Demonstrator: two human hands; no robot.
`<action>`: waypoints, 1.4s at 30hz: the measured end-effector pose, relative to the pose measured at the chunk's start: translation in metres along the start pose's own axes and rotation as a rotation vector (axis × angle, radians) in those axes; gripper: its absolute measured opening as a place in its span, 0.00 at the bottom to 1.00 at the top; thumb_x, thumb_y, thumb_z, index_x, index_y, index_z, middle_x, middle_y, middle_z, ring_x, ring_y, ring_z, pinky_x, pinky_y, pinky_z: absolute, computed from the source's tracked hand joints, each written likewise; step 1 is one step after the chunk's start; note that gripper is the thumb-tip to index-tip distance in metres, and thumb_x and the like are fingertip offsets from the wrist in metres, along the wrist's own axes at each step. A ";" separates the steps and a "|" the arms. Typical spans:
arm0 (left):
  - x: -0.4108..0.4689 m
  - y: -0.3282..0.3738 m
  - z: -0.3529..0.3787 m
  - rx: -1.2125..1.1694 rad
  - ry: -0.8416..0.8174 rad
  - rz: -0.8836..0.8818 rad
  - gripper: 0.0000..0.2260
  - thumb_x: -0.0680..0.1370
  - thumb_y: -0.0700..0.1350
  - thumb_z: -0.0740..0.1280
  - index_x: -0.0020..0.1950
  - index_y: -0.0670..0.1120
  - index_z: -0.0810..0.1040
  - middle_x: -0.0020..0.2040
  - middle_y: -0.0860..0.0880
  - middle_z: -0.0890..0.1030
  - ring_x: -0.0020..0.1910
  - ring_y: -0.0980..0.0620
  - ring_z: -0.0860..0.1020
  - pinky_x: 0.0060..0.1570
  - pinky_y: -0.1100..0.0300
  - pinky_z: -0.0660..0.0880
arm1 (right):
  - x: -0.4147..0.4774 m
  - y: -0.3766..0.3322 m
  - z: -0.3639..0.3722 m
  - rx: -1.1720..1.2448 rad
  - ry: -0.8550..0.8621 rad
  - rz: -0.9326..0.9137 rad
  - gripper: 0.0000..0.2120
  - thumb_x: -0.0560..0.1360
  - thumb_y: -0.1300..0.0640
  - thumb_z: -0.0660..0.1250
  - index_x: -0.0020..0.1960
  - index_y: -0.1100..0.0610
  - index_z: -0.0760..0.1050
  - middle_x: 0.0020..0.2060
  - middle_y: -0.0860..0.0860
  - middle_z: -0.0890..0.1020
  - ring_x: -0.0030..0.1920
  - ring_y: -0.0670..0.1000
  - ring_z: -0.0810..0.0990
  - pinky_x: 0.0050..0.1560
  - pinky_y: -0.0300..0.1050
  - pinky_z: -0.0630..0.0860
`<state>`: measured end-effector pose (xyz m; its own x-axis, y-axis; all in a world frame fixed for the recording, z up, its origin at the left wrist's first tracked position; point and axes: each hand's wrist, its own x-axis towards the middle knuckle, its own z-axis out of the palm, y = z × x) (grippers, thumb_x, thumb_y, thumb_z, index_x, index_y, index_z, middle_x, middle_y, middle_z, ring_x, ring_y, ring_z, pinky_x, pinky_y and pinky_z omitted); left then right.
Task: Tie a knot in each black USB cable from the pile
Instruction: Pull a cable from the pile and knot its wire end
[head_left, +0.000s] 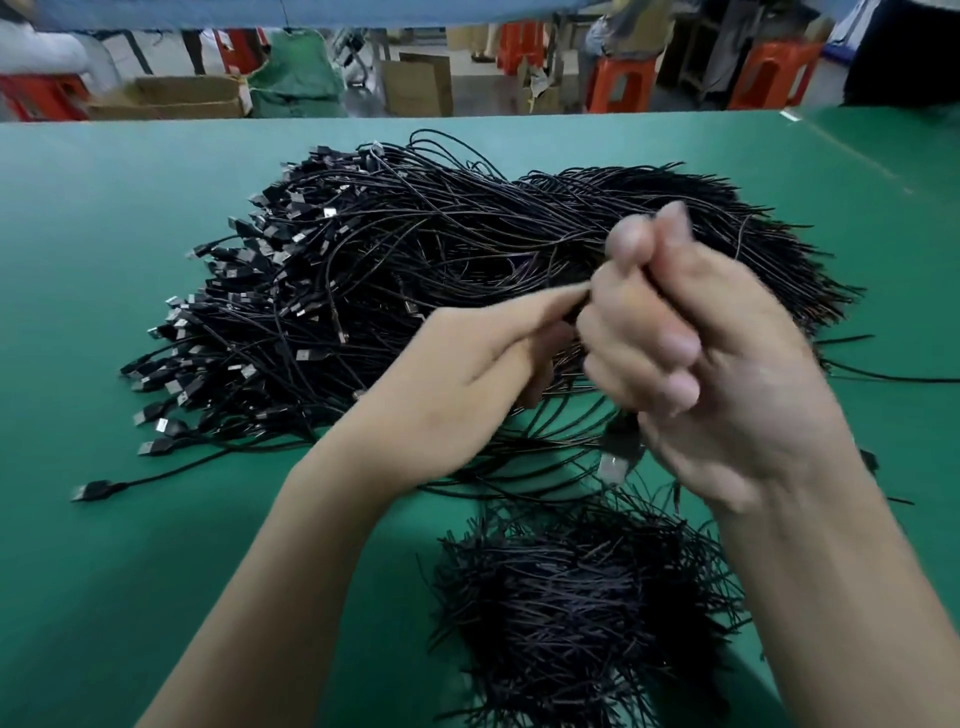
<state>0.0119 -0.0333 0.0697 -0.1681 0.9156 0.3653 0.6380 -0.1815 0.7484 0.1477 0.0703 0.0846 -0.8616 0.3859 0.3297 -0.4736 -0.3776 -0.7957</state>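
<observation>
1. The room behind was a workshop. I saw orange stools (621, 83) and cardboard boxes (176, 96) on the floor past the far edge, all well away from the work.
2. The green surface (104, 260) carried everything and gave a plain ground against which the black wire showed.
3. The pile (415, 249) lay across the middle. Its plugs fanned to the left and its bare tails ran right, which I judged made single cables easier to pull.
4. A smaller heap (571, 597) sat near the body, apart from the pile. I took it for finished work, though no knots could be made out.
5. The right hand (717, 364) was raised above the pile's near edge. Its fingers were curled tight around a cable (579, 312), probably to anchor it while a loop was drawn.
6. The left hand (467, 374) met it from the left, with thumb and forefinger pinching the same cable just beside the right knuckles. Blur hid the loop itself.
7. The cable ran between the two hands, lifted clear of the pile.
8. A plug (615, 457) dangled beneath the right hand, left free since only the wire needed tying.
</observation>
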 end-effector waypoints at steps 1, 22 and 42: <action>-0.001 0.000 0.001 0.020 -0.058 -0.038 0.20 0.88 0.42 0.60 0.49 0.70 0.75 0.34 0.48 0.78 0.30 0.58 0.70 0.33 0.66 0.68 | 0.001 -0.001 -0.002 -0.042 0.070 -0.064 0.18 0.87 0.54 0.49 0.48 0.58 0.74 0.27 0.47 0.76 0.25 0.43 0.74 0.27 0.34 0.71; 0.006 -0.006 0.012 -0.218 0.268 0.065 0.10 0.87 0.42 0.59 0.54 0.46 0.81 0.46 0.53 0.82 0.48 0.56 0.79 0.52 0.62 0.75 | -0.008 0.000 -0.009 -0.123 -0.213 0.203 0.14 0.82 0.54 0.55 0.43 0.58 0.75 0.24 0.46 0.66 0.25 0.46 0.61 0.27 0.43 0.55; -0.002 0.006 -0.006 0.494 -0.017 -0.150 0.14 0.81 0.61 0.65 0.41 0.55 0.83 0.28 0.57 0.76 0.30 0.57 0.73 0.35 0.56 0.67 | -0.003 0.014 -0.018 -1.588 0.299 -0.192 0.16 0.85 0.49 0.54 0.50 0.52 0.78 0.33 0.45 0.82 0.35 0.51 0.82 0.42 0.56 0.78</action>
<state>0.0112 -0.0385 0.0769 -0.2750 0.9251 0.2620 0.8872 0.1392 0.4398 0.1467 0.0790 0.0637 -0.6612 0.5343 0.5266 0.2537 0.8198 -0.5133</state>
